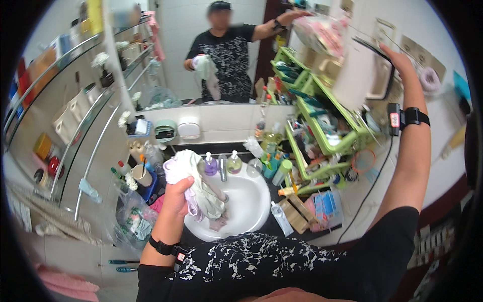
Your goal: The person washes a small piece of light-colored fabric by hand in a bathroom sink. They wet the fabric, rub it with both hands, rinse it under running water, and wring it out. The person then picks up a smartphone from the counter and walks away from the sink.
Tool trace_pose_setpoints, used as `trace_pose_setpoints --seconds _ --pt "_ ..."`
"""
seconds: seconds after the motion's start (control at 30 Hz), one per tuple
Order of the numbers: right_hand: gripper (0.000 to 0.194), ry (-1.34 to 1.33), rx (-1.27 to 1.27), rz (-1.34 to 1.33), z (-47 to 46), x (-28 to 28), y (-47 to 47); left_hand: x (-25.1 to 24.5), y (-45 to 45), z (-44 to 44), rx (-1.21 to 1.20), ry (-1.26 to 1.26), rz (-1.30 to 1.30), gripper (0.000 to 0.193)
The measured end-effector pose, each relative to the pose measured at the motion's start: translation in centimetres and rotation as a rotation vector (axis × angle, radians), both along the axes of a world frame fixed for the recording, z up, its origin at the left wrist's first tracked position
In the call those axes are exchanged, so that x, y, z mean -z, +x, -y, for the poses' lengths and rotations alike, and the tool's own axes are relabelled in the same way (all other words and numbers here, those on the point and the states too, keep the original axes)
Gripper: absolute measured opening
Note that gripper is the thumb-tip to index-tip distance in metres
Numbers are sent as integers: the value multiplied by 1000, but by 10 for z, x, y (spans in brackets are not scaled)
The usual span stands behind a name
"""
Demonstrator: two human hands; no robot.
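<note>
My left hand grips a bundle of light cloths, pale green, white and lilac, whose lower ends hang into the white washbasin. At the upper right, my right hand is raised beside a tall white container with a dark-edged handle or frame. Its fingertips reach the upper edge of that frame; whether they grip it is unclear. A chrome faucet stands at the back of the basin, between a purple soap bottle and a yellow-green one.
Green tiered baskets full of small items stand at the right. A toothpaste-like tube and a cardboard box lie beside the basin. Left are a cup, a clear plastic bag and glass wall shelves. A mirror spans the back.
</note>
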State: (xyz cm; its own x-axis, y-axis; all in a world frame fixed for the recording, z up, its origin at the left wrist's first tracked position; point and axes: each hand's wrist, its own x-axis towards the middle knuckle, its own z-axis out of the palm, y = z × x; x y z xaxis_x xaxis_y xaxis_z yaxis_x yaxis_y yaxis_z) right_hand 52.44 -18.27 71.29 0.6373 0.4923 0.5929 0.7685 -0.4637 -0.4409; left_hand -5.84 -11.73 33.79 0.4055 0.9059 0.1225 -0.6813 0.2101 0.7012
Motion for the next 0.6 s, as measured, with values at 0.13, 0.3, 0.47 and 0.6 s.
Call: trace_pose_setpoints --seconds 0.13,0.3,0.47,0.6 --pt "82 -302 1 -179 -7 -17 -44 -1 -1 5 5 -12 4 51" --pt "65 -374 -43 -409 -32 -33 5 1 4 3 5 -5 9 50" --pt "71 -543 119 -263 -28 -41 -27 25 -17 -7 -7 -18 -40 48" --pt "81 -538 157 -118 -20 -48 -2 30 -18 -12 -23 -22 -117 48"
